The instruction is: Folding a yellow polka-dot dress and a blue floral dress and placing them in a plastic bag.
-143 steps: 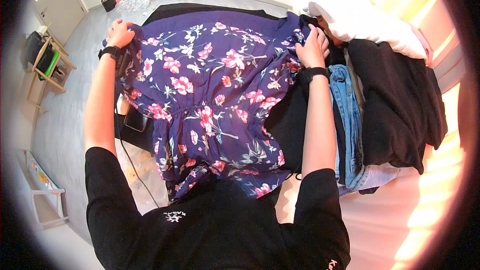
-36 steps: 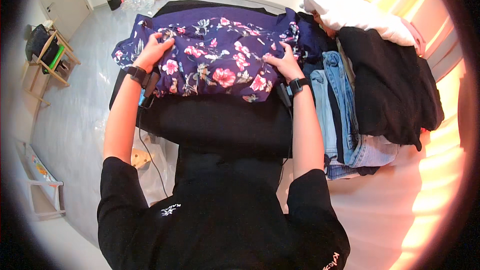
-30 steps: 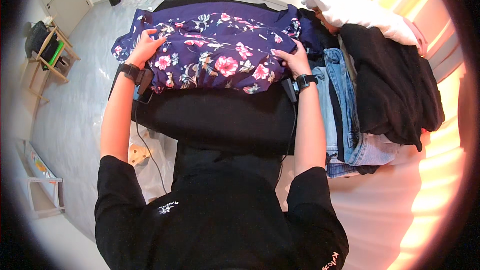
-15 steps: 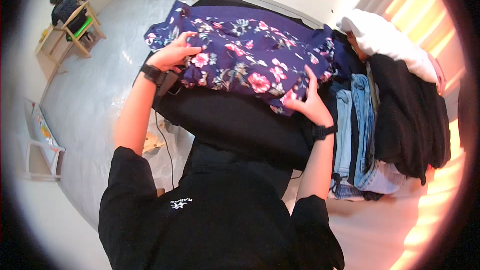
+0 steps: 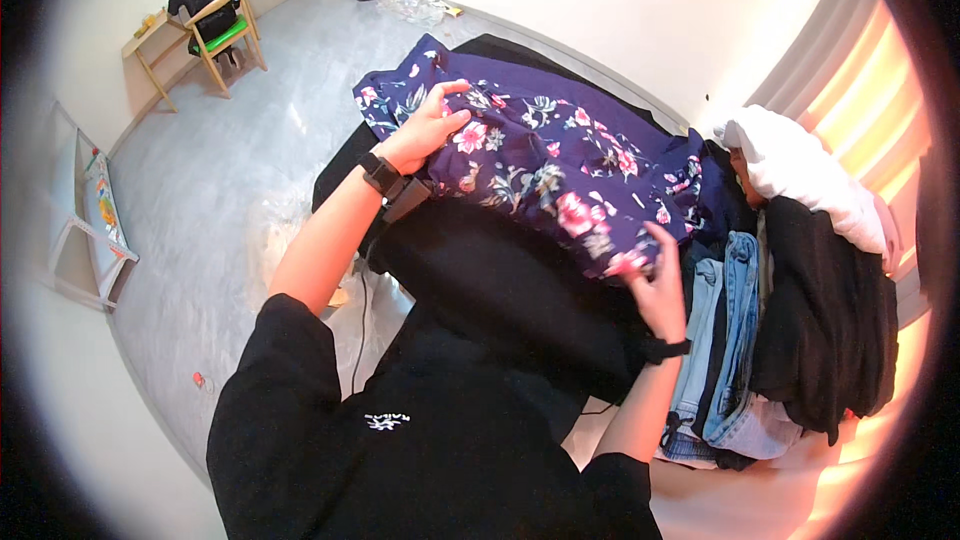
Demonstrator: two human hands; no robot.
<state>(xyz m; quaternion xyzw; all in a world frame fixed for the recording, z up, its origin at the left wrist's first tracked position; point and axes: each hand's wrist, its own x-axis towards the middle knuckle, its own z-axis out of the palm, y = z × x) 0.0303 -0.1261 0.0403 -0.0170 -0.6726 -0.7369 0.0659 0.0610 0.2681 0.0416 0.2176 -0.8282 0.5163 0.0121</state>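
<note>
Floral navy garment (image 5: 545, 165) lies folded on a black surface (image 5: 500, 290); left hand (image 5: 425, 125) presses flat at 10 o'clock, right hand (image 5: 660, 285) pinches its hem at 4 o'clock.

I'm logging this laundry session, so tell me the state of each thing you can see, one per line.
Navy floral fabric garment: folded over, lying on the black surface, pressed by both hands.
Left hand: flat on the garment, fingers spread.
Right hand: gripping the garment's near edge.
Blue denim jeans: piled at the right.
White cloth bundle: heaped on top of dark clothes.
</note>
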